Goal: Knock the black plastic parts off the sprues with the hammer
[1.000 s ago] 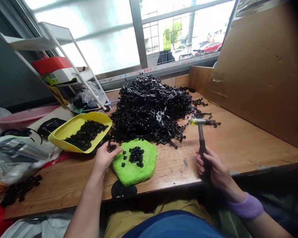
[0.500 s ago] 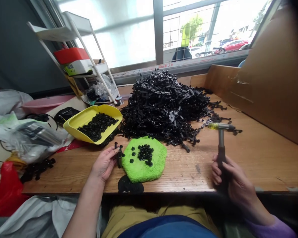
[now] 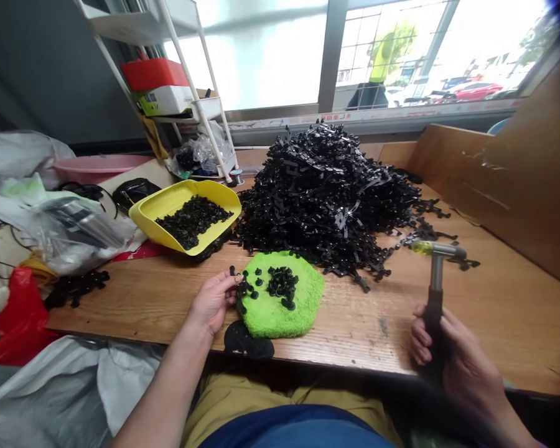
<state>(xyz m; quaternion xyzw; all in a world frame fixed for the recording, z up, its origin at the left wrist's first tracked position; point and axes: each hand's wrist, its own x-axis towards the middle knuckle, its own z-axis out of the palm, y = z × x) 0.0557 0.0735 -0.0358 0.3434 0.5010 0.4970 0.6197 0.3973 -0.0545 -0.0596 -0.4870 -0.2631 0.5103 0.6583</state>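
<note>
While the left hand (image 3: 213, 303) seemingly pinches parts (image 3: 242, 289), the right (image 3: 464, 353) grips an upright hammer (image 3: 435, 294), yellow tip (image 3: 420, 248) leftward.

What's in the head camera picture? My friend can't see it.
A person's right hand holds a hammer head-up, while the left hand pinches a black part at the edge of a fuzzy green pad dotted with small black pieces. Behind the pad sit a yellow tray of black bits and a tall black heap.
</note>
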